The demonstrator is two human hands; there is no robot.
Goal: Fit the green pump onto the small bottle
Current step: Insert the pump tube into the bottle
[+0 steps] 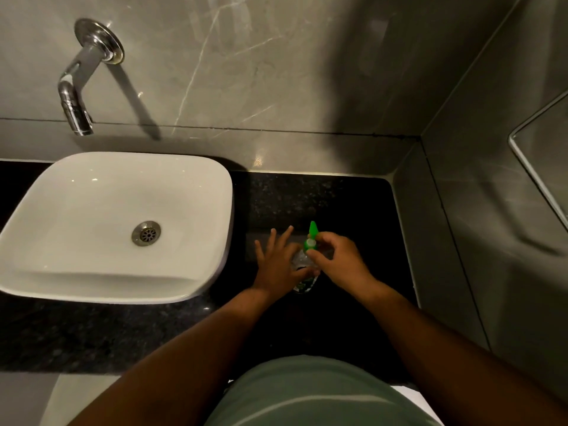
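Hands hide most of what I see: left hand (278,265) steadies small bottle (302,272), fingers spread; right hand (336,259) pinches green pump (311,241) at its neck.

A bathroom vanity corner in a home or hotel.
A white countertop basin (116,222) with a metal drain (146,233) sits left of the left hand (278,265) on a black speckled tabletop (322,198); beyond it a chrome wall tap (81,81) juts from grey marble-look wall tiles (276,72).
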